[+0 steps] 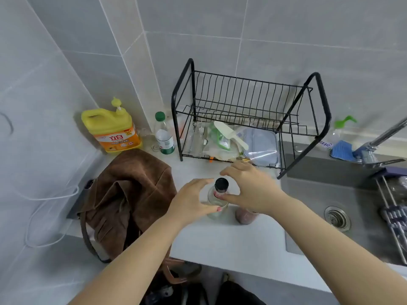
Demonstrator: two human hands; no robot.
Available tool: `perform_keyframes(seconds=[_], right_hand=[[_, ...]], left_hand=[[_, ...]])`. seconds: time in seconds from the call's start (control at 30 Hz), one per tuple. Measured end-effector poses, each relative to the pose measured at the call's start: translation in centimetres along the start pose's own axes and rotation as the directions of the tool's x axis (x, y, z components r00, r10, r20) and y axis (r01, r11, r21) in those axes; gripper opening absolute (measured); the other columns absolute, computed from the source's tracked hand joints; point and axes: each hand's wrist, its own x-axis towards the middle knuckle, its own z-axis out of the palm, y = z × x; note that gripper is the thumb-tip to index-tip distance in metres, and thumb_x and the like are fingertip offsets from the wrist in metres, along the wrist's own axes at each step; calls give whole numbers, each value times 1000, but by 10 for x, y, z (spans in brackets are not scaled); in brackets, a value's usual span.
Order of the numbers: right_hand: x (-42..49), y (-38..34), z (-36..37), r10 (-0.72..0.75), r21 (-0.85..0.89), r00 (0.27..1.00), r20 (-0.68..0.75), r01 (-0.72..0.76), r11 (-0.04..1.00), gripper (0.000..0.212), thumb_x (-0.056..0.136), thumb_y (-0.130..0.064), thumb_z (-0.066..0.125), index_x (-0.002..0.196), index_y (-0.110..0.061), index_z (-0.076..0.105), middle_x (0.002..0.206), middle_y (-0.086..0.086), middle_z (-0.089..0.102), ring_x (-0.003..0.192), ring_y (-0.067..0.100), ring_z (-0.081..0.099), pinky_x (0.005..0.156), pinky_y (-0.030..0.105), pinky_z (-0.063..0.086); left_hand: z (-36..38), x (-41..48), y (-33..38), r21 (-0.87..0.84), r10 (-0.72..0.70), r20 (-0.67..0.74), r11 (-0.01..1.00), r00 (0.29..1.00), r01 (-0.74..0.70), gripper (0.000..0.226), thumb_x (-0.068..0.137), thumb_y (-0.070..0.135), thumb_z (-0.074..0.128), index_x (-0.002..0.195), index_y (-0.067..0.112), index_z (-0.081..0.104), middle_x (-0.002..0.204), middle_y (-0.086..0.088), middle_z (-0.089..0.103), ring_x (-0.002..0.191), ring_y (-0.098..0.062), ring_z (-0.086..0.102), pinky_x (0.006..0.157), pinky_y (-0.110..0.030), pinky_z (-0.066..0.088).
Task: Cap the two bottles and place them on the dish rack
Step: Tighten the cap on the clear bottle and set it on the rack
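Capped clear bottle (217,200), apparently empty

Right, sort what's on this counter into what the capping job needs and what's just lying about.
For the job:
- clear bottle with black cap, between left hand and right hand
- second bottle, mostly hidden under the right hand
- black dish rack

Lying about:
- yellow detergent jug
- green-capped bottle
- brown bag
- blue sponge

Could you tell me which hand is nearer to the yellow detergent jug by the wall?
Left. The left hand is nearer the yellow detergent jug, which stands back by the wall; the right hand is farther over, toward the sink.
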Motion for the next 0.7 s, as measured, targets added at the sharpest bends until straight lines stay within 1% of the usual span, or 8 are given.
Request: perform_keyframes(seconds=[0.07,0.1,0.2,0.3,0.37,0.47,0.57,0.7], right_hand=[[3,-6,4,21,13,1000,5,-21,1000,39,80,-44,67,114,-25,58,108,-4,57,102,20,55,70,33,48],[4,-8,7,29,26,1000,6,-29,999,35,80,-40,68,110,-24,59,104,-3,58,97,20,56,71,35,50],[7,-12,15,82,121,997,-1,-82,989,25,79,-29,70,100,-20,61,95,-2,58,84,21,58,72,43,52],[8,-14,21,98,188,995,-24,-92,978,23,77,-24,73,96,-17,62,92,-1,59,78,21,58,72,43,52],[8,-18,25,114,207,993,-25,-107,973,24,77,-26,74,96,-17,62,92,-1,60,78,20,59,71,39,51],[5,-27,31,117,209,992,-37,-107,972,27,75,-31,75,95,-17,62,89,-2,60,78,19,58,70,36,50],[0,-38,38,114,231,992,-59,-98,968,24,77,-30,73,94,-17,63,88,-3,60,80,18,58,68,33,48],[-5,-44,40,78,259,997,-24,-70,963,26,77,-35,75,92,-21,61,88,-5,61,77,15,59,67,30,50]], left_hand=[[5,1,1,-131,-5,4,991,1000,6,72,64,41,84,130,31,57,130,11,60,121,-8,54,104,-27,41],[10,1,1,-167,-13,6,986,1000,13,64,66,38,84,125,30,61,124,11,62,117,-8,56,100,-25,42],[16,4,-1,-224,-38,-11,974,999,35,43,71,32,81,111,30,66,113,13,63,109,-7,57,94,-24,42],[11,6,-8,-248,-5,31,969,1000,13,33,75,25,79,105,29,69,110,9,66,109,-9,60,94,-25,44],[3,4,-12,-253,27,93,967,995,-2,31,77,21,78,106,27,70,108,9,64,109,-10,59,92,-20,41],[-9,2,-21,-237,66,171,971,983,-24,35,77,17,78,110,25,71,112,11,62,108,-5,57,90,-13,37],[-17,-3,-31,-242,74,228,970,971,-17,33,77,16,78,107,27,71,116,11,62,110,-4,57,93,-15,36],[-22,-8,-39,-258,84,294,966,952,-5,37,79,18,76,114,29,69,123,14,62,118,-1,54,103,-20,37]])
